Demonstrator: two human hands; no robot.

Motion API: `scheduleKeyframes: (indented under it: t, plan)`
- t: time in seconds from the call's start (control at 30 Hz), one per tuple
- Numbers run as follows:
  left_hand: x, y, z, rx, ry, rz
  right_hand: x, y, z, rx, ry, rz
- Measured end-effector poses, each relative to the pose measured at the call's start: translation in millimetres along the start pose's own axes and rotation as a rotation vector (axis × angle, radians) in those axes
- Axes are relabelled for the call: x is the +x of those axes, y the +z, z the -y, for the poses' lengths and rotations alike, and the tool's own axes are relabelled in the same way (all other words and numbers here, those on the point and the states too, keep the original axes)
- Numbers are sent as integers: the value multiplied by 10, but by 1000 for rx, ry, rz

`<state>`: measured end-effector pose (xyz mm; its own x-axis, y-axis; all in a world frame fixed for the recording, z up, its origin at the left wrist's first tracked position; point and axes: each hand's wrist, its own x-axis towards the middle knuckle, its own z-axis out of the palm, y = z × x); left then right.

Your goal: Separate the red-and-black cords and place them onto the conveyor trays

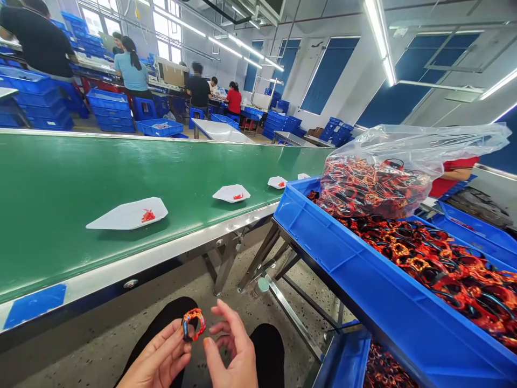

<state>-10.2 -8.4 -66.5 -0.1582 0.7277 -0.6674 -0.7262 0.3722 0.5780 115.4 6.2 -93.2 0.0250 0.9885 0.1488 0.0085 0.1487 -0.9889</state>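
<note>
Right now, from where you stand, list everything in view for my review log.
conveyor belt: one, green, across the left side
paper trays: four, white, on the belt
stand-mounted crate: one, blue, right, full of loops
plastic bag: one, clear, in that crate, holding loops
lower crate: one, blue, below it, holding loops
stacked crates: many, blue, far side
co-workers: several, far side
loop: one, red, orange and black, in the left hand
left hand: one, pinching the loop
right hand: one, open, beside the loop
</note>
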Motion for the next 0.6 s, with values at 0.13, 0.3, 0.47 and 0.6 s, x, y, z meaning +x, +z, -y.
scheduleKeyframes:
  t: [0.13,0.3,0.47,0.6]
  plan:
    - [-95,62,-20,7,11,-15,-49,72,-40,124,43,47]
    - [-105,31,-9,-65,-44,-5,-90,112,-38,128,33,58]
    - [-5,-132,116,-124,-204,-11,-128,68,-42,90,82,117]
    - [-18,-157,252,-100,-246,18,-175,58,-9,77,98,116]
